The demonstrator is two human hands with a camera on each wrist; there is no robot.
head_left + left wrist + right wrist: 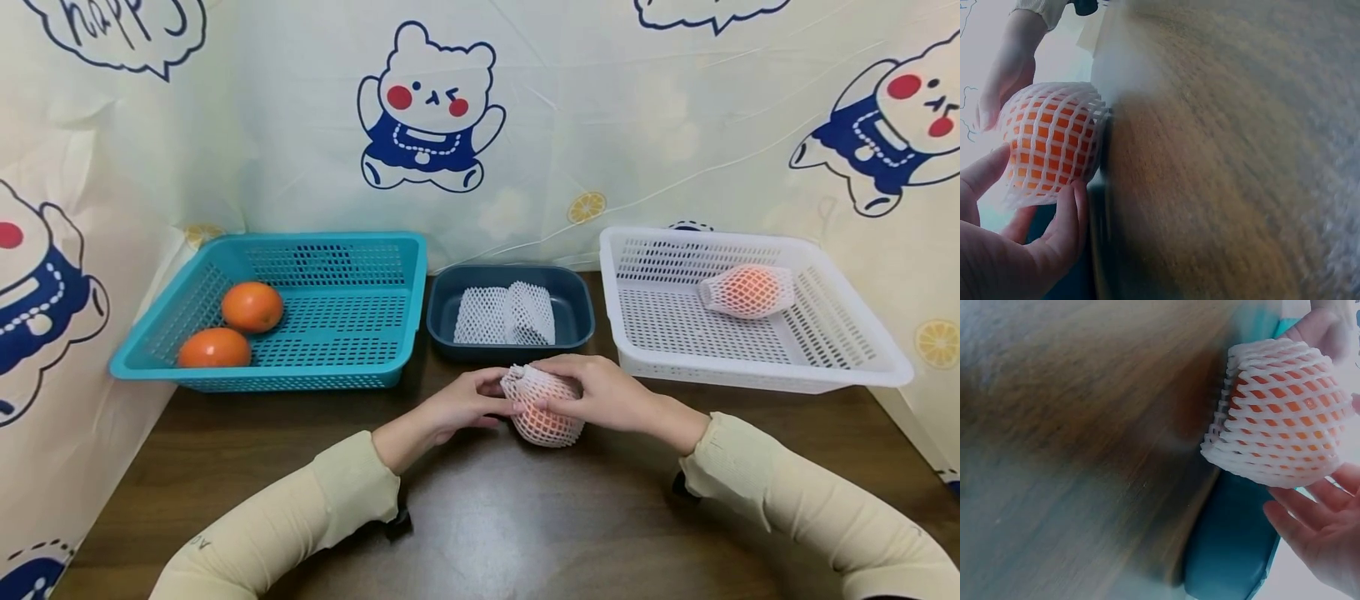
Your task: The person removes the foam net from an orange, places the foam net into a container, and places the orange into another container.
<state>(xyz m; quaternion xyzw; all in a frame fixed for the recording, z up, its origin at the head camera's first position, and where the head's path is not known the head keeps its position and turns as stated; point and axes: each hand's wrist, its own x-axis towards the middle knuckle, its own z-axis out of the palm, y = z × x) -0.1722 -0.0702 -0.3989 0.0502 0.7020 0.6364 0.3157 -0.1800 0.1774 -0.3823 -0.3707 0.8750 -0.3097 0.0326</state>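
Note:
An orange in a white foam net sleeve [545,410] is between both hands, just above the table near its middle. My left hand [463,407] holds its left side, thumb on one face and fingertips on another, as the left wrist view also shows. From the right, my right hand [600,393] grips the same fruit with fingers over the top and thumb on the near face. Orange skin [1054,147] shows through the mesh. In the head view the sleeve's gathered end sticks up at the upper left. The right wrist view shows the sleeve's loose rim [1216,425].
A teal basket [408,333] at left holds two bare oranges [252,307]. Behind the hands, a dark blue tray [438,312] contains folded foam net sleeves [483,317]. A white basket [637,333] at right contains one sleeved orange [750,292]. A printed curtain hangs behind.

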